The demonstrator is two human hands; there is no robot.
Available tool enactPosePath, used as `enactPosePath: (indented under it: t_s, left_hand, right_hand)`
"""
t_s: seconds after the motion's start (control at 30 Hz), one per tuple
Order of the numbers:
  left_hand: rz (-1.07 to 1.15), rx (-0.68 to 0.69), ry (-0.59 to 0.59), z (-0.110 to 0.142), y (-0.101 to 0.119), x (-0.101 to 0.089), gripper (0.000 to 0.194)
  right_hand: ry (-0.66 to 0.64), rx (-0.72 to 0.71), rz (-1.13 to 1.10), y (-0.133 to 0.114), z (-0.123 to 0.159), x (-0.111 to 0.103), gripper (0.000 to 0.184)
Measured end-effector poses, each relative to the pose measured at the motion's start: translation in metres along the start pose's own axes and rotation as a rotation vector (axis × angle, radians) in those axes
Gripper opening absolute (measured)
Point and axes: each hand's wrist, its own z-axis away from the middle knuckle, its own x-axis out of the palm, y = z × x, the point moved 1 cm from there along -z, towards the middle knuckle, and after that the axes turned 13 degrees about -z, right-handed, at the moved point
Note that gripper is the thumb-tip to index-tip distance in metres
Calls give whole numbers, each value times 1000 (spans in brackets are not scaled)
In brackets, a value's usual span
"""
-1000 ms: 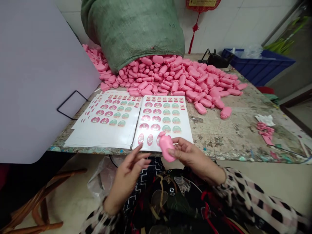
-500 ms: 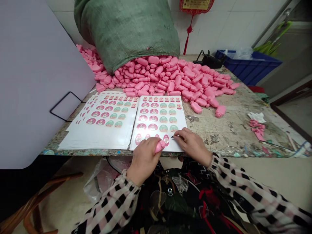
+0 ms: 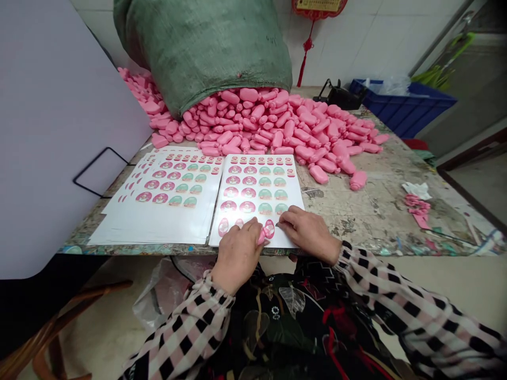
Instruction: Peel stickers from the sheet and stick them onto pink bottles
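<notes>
My left hand is wrapped round a small pink plastic piece, shaped like a little bottle, and rests at the front edge of a sticker sheet. Only the knobbed end of the piece shows past my fingers. My right hand lies on the sheet's lower right, thumb and fingers pinched beside an oval pink sticker. A small dark tip shows at those fingertips, too small to name. The sheet carries rows of pink and green stickers. To its left lies a fanned stack of similar sheets.
A heap of pink pieces spills from a green sack at the back. A grey panel with a black wire loop stands left. A blue crate is at back right; pink scraps lie on the table's right.
The pink piece has passed from my right hand to my left. My left hand has closed and moved right onto the sheet's edge; my right hand has come down to the oval sticker.
</notes>
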Motion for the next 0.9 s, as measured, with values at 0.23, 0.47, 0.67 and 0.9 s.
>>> enactPosePath:
  t_s: [0.23,0.47,0.67,0.9]
  left_hand:
    - [-17,14,18,1,-1,3,32]
    - [14,27,18,1,0,3,31]
    - [28,25,10,0,-1,3,29]
    - [22,44,2,0,-2,4,29]
  right_hand:
    - [40,17,-148,-1,14,11,21]
    - [129,75,-201,-14,31,27,23]
    - [159,116,-204,-17,28,26,22]
    - [245,194,-184,-13,17,29,22]
